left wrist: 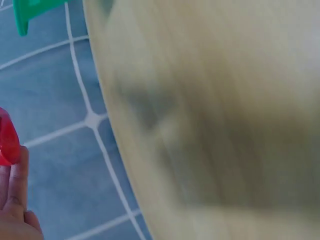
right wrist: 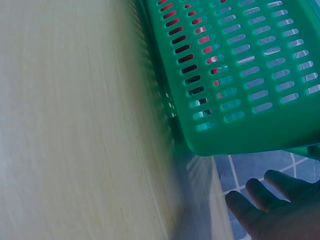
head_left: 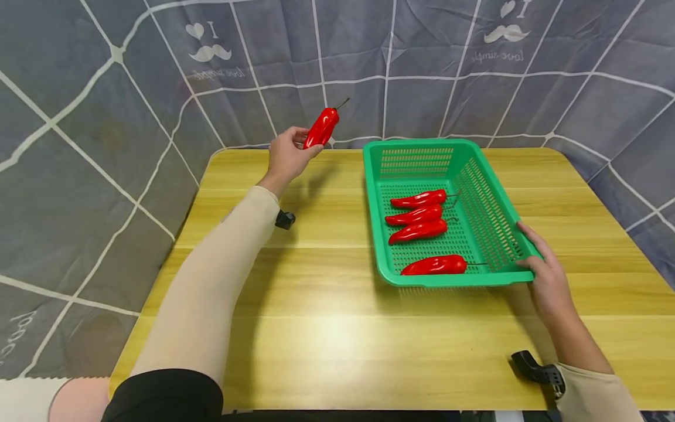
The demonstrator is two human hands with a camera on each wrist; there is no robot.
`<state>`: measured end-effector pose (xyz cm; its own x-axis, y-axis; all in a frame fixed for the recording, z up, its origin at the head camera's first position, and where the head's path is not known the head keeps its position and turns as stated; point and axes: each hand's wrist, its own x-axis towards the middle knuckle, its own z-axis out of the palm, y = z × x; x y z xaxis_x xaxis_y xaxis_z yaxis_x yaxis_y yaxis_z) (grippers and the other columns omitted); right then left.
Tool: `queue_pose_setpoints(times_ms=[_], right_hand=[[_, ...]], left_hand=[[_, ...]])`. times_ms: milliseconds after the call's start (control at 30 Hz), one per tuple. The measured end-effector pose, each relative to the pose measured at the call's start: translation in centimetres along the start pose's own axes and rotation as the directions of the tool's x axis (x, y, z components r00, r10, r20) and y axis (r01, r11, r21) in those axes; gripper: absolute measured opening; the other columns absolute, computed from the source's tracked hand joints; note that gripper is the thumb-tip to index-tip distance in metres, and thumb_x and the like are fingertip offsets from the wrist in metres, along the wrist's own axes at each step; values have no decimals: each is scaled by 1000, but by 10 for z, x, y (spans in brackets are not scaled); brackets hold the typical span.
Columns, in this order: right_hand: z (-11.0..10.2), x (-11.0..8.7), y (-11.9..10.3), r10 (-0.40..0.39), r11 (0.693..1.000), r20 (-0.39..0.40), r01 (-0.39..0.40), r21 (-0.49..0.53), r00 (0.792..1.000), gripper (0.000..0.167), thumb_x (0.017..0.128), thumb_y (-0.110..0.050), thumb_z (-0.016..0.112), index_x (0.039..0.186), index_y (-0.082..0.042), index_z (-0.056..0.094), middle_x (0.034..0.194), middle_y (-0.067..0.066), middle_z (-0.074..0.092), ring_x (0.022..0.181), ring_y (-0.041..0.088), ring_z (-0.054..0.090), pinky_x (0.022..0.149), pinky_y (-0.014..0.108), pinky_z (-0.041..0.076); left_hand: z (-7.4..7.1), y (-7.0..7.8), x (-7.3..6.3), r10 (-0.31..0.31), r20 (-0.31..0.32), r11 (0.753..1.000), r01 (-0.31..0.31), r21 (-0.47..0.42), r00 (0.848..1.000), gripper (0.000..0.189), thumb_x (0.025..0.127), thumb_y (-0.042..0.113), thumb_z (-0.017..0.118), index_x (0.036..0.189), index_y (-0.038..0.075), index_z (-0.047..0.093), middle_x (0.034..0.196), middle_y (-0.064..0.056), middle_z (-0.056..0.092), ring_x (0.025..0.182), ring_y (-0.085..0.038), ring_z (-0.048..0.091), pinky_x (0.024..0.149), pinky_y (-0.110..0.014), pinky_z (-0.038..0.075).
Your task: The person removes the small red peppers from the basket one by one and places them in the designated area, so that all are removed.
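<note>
My left hand (head_left: 289,153) holds a glossy red chili pepper (head_left: 321,127) over the far left part of the table, its thin stem pointing up and to the right. The left wrist view catches only part of that pepper (left wrist: 7,140) and some fingers at the left edge. At the near right corner of a green plastic basket (head_left: 432,280), my right hand (head_left: 551,281) grips the rim, thumb over the edge. Inside the basket lie several red chili peppers (head_left: 416,215): a group side by side, and one (head_left: 435,265) apart along the near wall.
The basket stands over the right half of a wooden table (head_left: 316,351). A grey cloth with white lines (head_left: 358,53) hangs behind the table and at both sides. Black wrist devices (head_left: 535,369) are worn on both arms.
</note>
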<state>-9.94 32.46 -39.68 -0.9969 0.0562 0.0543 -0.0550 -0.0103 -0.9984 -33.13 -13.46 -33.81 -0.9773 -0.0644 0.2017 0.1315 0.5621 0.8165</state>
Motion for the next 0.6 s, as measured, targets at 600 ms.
queue_pose_setpoints(times_ms=[600], right_hand=[[1, 1, -1, 13, 996, -38, -16, -86, 999, 67, 97, 4, 36, 156, -29, 40, 161, -5, 26, 135, 18, 28, 87, 13, 35]], left_hand=[[-47, -54, -41, -302, -65, 919, 309, 244, 951, 55, 89, 35, 76, 129, 1, 60, 119, -17, 65, 118, -37, 46, 96, -48, 33]])
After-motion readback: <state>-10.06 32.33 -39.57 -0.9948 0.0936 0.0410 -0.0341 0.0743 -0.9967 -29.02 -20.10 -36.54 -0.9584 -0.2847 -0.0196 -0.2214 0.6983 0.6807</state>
